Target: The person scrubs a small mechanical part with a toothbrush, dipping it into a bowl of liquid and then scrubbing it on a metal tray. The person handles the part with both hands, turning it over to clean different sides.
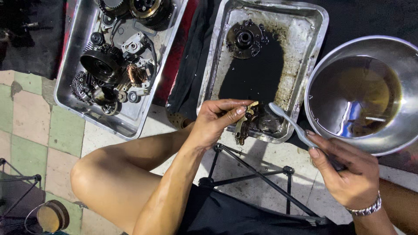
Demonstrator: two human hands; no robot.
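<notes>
Below, left hand pinching greasy metal part, right hand gripping toothbrush

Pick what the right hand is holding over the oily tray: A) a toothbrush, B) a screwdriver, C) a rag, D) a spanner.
A: the right hand grips a pale toothbrush, its head pointed toward the small greasy part that the left hand pinches above the metal tray.

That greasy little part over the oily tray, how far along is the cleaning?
Done: nothing looks finished. In hand: the left hand holds a small greasy metal part over the dirty tray, and the right hand brings a toothbrush to it. Left: the flanged hub sits in black oil, and the other tray is piled with gears.
</notes>
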